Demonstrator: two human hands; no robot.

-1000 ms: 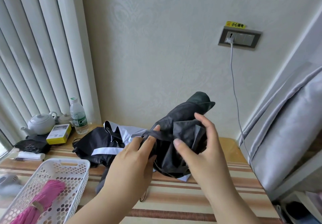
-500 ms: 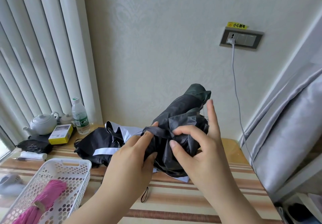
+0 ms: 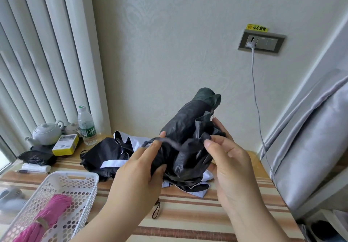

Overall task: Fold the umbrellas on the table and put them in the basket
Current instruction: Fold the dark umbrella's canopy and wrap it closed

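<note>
Setting: pale textured wall, white vertical blinds (image 3: 37, 62) at left, grey curtain (image 3: 310, 157) at right, and a table (image 3: 188, 213) with a striped brown and cream top below. Wall fittings: grey socket panel (image 3: 261, 42) with a yellow warning label above it and a white cable (image 3: 257, 94) plugged in, hanging down toward the table's right edge. Item held: dark grey umbrella (image 3: 186, 121), collapsed but loosely bunched, raised above the table with its tip slanting up toward the wall. Left hand (image 3: 139, 168): curled round the lower bundle of fabric, thumb and forefinger pinching the narrow closing strap (image 3: 165, 141). Right hand (image 3: 231, 159): fingers curled, pinching the gathered canopy folds on the umbrella's right side. A black wrist loop (image 3: 156, 210) dangles below the left hand. Item on table: black and white umbrella (image 3: 105, 155), unfolded fabric lying crumpled behind and under the hands. Container: white perforated basket (image 3: 79, 185) at the near left corner, holding a folded pink umbrella (image 3: 47, 215) bound with a strap. Other items at far left: white teapot (image 3: 46, 133), a second small white pot beside it, water bottle (image 3: 86, 126) upright, yellow box (image 3: 66, 144), black mesh bundle (image 3: 36, 157), rolled white cloth (image 3: 35, 167) and a pen (image 3: 24, 171) just in front of it.
</note>
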